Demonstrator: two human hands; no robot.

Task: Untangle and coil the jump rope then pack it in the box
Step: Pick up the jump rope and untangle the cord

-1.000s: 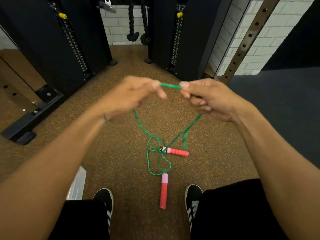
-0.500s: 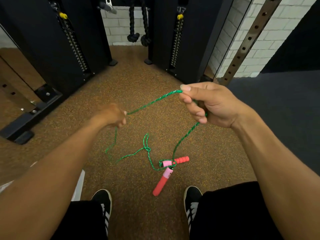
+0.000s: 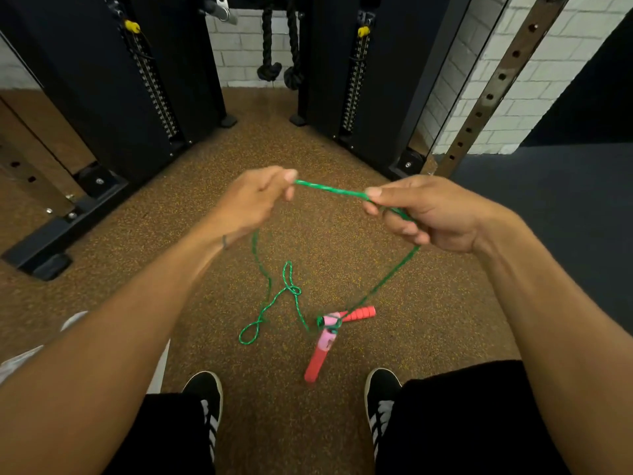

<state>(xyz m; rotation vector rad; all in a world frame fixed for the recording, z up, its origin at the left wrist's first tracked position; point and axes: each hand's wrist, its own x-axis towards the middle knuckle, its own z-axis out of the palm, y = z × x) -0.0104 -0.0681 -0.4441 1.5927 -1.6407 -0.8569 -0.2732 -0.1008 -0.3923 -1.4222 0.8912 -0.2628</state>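
My left fingers (image 3: 286,176) pinch the green jump rope (image 3: 329,189) between thumb and fingertip. My right fingers (image 3: 376,193) pinch it as well, and the rest of my right hand (image 3: 431,214) is curled round the cord as it passes through. A short, taut stretch of cord runs between the 2 pinches, high above the crossed handles (image 3: 330,325).

Those 2 pink-and-red handles lie on the speckled brown floor (image 3: 308,149), touching at their pink ends, with cord wrapped round the place where they meet. The longer-looking handle (image 3: 317,358) points back toward me and the other handle (image 3: 359,313) points right.

From my right hand the cord drops in 1 slack line straight to the crossed handles. From my left hand (image 3: 253,204) it hangs down to the left of the crossed handles. There it reaches a small knot (image 3: 293,289) with a narrow loop rising from it. 1 strand goes from the knot to the crossed handles, and another trails further left into a small floor loop (image 3: 248,335).

My 2 black striped shoes (image 3: 205,389) sit nearer to me than the crossed handles, 1 on each side. A pale container (image 3: 161,368) lies well left of the crossed handles, mostly hidden behind my left forearm, so I cannot tell whether it is the box. Black machine uprights (image 3: 102,80) stand far beyond the crossed handles.
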